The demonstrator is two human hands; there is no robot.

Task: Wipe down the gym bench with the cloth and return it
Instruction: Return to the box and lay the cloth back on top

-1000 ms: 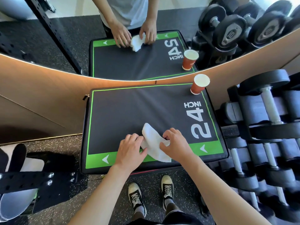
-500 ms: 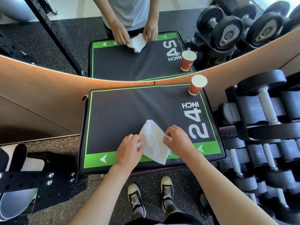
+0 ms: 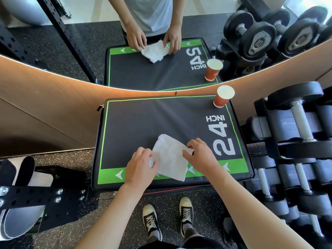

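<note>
Head view: both hands hold a white cloth point(image 3: 170, 157) on the black padded bench point(image 3: 143, 126).

The left hand point(image 3: 140, 168) curls its fingers over the cloth's edge at 9 o'clock, gripping it; the right hand point(image 3: 200, 157) pinches the edge at 3 o'clock between thumb and bent fingers. The cloth lies spread near the bench's 6 o'clock edge, partly over the green border. A red paper cup point(image 3: 222, 97) stands upright at the bench's 1 o'clock corner, well apart from both hands.
</note>
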